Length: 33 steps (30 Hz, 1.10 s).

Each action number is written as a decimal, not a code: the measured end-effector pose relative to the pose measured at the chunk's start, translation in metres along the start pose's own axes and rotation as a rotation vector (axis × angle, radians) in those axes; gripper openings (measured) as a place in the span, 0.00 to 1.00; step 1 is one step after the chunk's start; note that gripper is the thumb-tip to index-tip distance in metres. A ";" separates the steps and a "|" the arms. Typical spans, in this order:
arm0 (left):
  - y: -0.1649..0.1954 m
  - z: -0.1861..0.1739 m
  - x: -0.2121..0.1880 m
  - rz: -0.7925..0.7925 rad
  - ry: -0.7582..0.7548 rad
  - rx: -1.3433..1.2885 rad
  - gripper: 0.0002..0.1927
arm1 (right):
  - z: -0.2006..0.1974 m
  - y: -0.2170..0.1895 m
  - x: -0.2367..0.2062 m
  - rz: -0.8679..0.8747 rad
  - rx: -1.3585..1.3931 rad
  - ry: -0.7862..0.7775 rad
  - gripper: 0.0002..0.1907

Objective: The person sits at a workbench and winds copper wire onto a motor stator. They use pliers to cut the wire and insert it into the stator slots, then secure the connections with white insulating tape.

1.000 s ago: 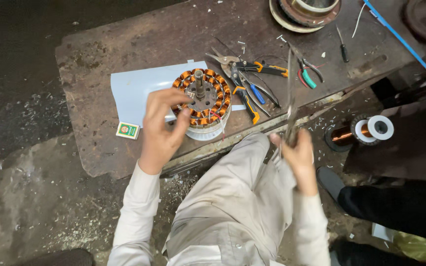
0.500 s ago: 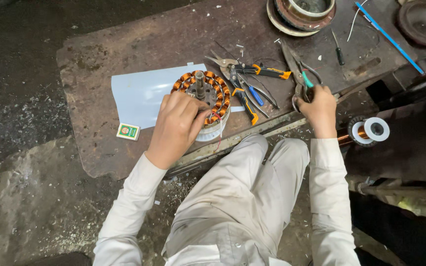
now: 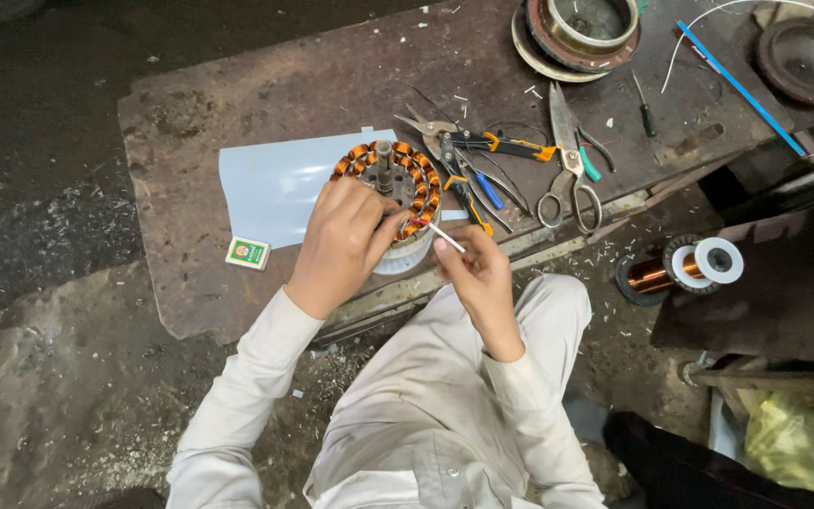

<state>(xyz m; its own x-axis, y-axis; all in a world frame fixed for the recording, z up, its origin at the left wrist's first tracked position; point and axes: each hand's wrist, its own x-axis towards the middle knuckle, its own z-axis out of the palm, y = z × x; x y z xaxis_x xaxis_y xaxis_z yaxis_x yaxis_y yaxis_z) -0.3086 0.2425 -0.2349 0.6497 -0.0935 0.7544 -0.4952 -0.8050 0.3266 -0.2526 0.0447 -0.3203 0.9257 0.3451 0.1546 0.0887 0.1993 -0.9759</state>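
The wound motor core (image 3: 390, 193) sits on the pale blue sheet (image 3: 270, 184) near the front edge of the bench (image 3: 190, 104); its shaft points straight up, so its axis is vertical and the ring of copper coils faces the person; this looks chosen so the slots are reachable from above. The left hand (image 3: 339, 243) lies over the near side of the core, fingers curled against the coils, apparently to steady it; grip closed on the core's rim. The right hand (image 3: 478, 273) pinches a thin white strip (image 3: 445, 237) between thumb and fingers; grip clamped on it. The strip's long axis runs diagonally, far tip aimed up-left at the near edge of the coils and touching or almost touching them; cannot tell which. Just right of the core: pliers (image 3: 496, 146) and scissors (image 3: 567, 170), within reach. A small matchbox (image 3: 248, 253) lies left; a copper wire spool (image 3: 675, 269) rests on the floor, well apart.
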 end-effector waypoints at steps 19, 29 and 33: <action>-0.033 -0.015 0.023 -0.134 -0.390 -0.457 0.09 | -0.013 -0.085 0.012 -0.391 -0.688 -0.026 0.08; -0.035 -0.011 0.020 -0.145 -0.370 -0.473 0.08 | -0.008 -0.097 0.015 -0.427 -0.738 -0.104 0.09; -0.032 -0.007 0.016 -0.163 -0.327 -0.449 0.07 | -0.001 -0.101 0.017 -0.474 -0.765 -0.166 0.08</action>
<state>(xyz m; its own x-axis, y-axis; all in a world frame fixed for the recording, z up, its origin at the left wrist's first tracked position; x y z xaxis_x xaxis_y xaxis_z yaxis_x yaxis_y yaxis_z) -0.2860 0.2705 -0.2294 0.8474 -0.2227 0.4820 -0.5234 -0.5034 0.6875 -0.2454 0.0292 -0.2195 0.6705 0.5217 0.5275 0.7203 -0.2874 -0.6313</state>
